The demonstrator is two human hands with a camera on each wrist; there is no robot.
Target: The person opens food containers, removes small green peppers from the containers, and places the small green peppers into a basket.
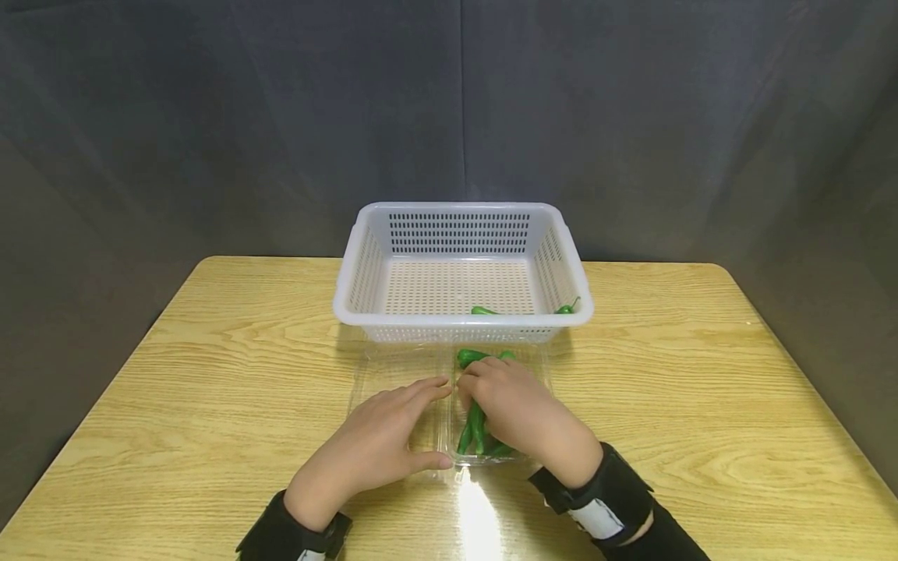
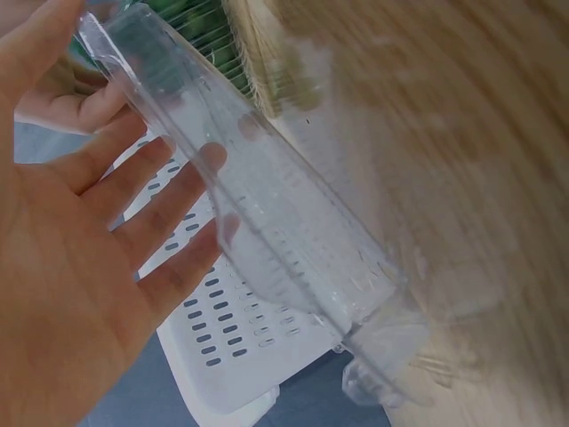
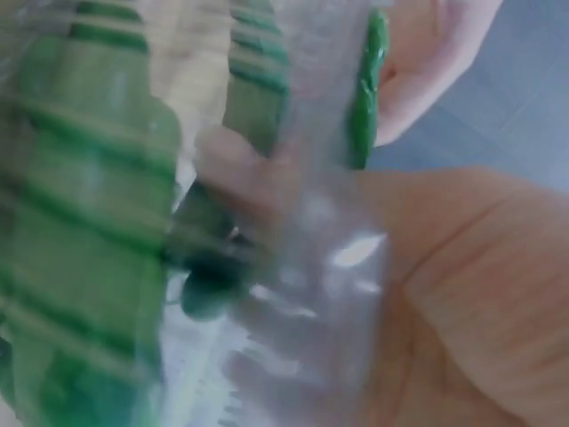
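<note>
A clear plastic clamshell container (image 1: 393, 366) lies open on the wooden table (image 1: 210, 389), just in front of a white perforated basket (image 1: 463, 210). My left hand (image 1: 421, 409) lies flat on its left half, fingers straight; in the left wrist view the left hand (image 2: 133, 222) presses against the clear container (image 2: 293, 249). My right hand (image 1: 487, 389) reaches into the right half, fingers curled round one of several green peppers (image 1: 475, 425). In the right wrist view, blurred green peppers (image 3: 80, 267) show through the plastic beside the right hand (image 3: 462, 285). Two green peppers (image 1: 482, 311) lie in the basket.
The basket (image 2: 222, 356) stands close behind the container, touching or nearly touching it. Bare wood stretches to the left and right of the hands. A dark cloth backdrop (image 1: 210, 117) hangs behind the table, whose rounded edges fall away at both sides.
</note>
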